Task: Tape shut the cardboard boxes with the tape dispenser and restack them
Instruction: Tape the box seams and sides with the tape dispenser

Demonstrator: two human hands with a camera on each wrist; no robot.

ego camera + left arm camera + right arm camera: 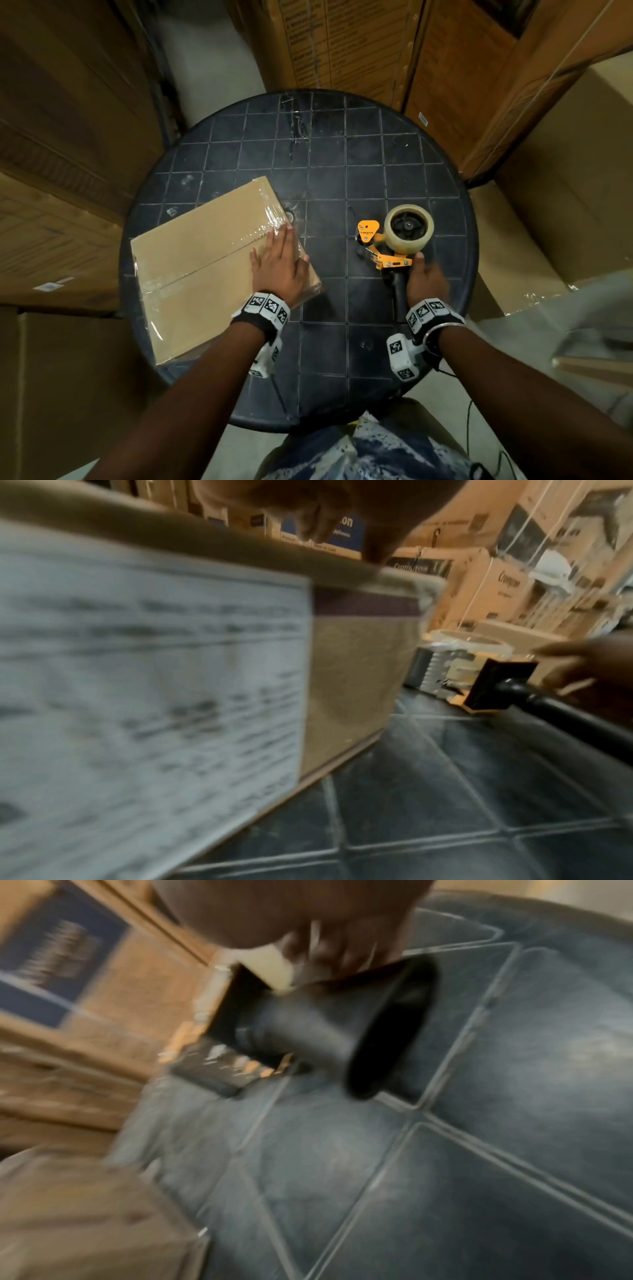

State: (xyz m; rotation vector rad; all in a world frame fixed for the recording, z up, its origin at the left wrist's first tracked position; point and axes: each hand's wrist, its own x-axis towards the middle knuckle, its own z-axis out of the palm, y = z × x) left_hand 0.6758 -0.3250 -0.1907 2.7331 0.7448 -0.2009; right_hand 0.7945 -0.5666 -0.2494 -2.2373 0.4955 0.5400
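A flat cardboard box (205,260) with clear tape along its seam lies on the left of the round dark table (342,164). My left hand (279,263) rests flat on the box's right end, fingers straight. In the left wrist view, the box's side (359,669) carries a white label (154,696). An orange tape dispenser (383,246) with a clear tape roll (409,226) lies on the table to the right. My right hand (428,279) is beside its black handle (325,1031), fingers extended towards the frame and not wrapped round the handle. Both wrist views are blurred.
Large cardboard cartons (61,137) stand close round the table on the left, at the back (342,44) and on the right (565,205). Something wrapped in plastic (589,329) sits at the right edge. The table's middle and near side show bare grid surface.
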